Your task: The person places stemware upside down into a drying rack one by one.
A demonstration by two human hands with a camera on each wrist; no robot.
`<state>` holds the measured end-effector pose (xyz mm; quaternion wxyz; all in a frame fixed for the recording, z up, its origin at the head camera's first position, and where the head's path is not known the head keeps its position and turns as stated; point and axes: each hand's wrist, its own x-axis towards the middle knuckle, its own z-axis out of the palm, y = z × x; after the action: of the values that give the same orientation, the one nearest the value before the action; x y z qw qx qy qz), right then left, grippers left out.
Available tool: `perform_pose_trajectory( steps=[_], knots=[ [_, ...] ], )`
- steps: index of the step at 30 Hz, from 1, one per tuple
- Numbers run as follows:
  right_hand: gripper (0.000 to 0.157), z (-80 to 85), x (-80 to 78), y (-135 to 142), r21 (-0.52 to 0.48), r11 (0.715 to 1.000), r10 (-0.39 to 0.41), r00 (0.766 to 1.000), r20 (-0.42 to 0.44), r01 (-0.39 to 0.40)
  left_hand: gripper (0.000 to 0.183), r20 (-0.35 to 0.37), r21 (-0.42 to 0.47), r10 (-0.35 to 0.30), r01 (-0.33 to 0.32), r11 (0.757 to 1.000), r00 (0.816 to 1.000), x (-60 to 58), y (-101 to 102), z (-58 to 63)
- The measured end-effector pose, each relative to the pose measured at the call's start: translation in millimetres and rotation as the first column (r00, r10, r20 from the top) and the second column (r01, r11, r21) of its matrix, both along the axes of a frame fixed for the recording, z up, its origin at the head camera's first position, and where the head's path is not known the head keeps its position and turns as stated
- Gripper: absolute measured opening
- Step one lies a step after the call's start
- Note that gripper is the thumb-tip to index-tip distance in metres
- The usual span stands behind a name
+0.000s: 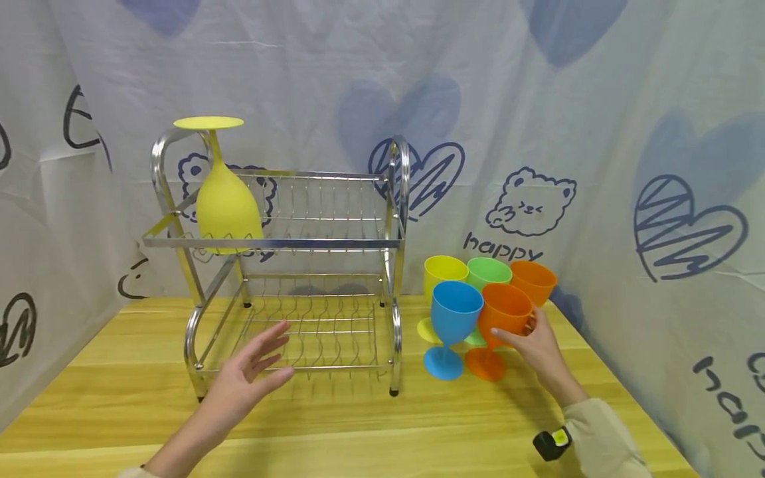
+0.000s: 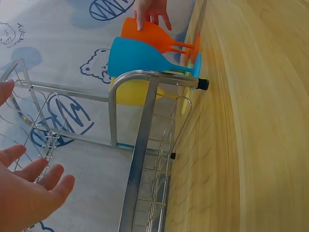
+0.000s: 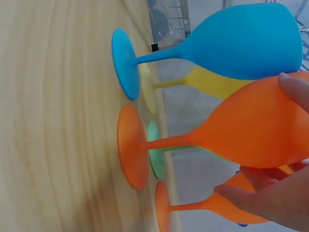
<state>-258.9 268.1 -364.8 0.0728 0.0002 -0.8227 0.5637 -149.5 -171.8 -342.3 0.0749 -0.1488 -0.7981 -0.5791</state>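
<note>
My right hand is around the bowl of the front orange goblet, thumb on one side and fingers on the other. The goblet stands upright, its foot on the table. To its left, close by, is a blue goblet. Behind these two are a yellow goblet, a green goblet and a second orange goblet, all partly hidden. My left hand hovers before the metal rack, fingers spread and holding nothing. A large yellow goblet sits upside down on the rack's upper left.
The two-tier rack has a wire lower shelf and stands on black-tipped feet on the wooden table. A printed cloth hangs behind and along both sides. A black wrist device shows by my right sleeve.
</note>
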Motion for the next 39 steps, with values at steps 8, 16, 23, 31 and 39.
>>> perform_pose_trajectory(
  steps=[8,16,23,31,39],
  knots=[
    [0.09,2.5,5.5,4,0.029,0.997,-0.073,0.997,-0.015,0.073,0.066,0.018,-0.026,0.022,-0.022,0.999,1.0,-8.1,1,-7.7],
    [0.093,14.8,18.8,9,0.113,0.991,-0.062,0.993,-0.105,0.074,0.072,0.039,-0.06,0.029,-0.026,0.998,0.999,-15.0,-5,-9.9],
    [0.086,27.3,32.8,6,0.168,0.986,0.022,0.982,-0.186,0.01,0.076,-0.011,-0.136,0.019,-0.02,0.991,1.0,-20.5,-9,2.7],
    [0.087,36.9,43.9,-18,0.224,0.973,0.102,0.977,-0.188,-0.059,0.077,-0.062,-0.133,-0.019,0.011,0.991,0.998,-29.9,11,10.2],
    [0.084,42.0,51.8,-42,0.306,0.948,0.176,0.945,-0.276,-0.087,0.081,-0.052,-0.117,-0.08,0.074,0.99,0.995,-37.1,32,21.1]
  ],
)
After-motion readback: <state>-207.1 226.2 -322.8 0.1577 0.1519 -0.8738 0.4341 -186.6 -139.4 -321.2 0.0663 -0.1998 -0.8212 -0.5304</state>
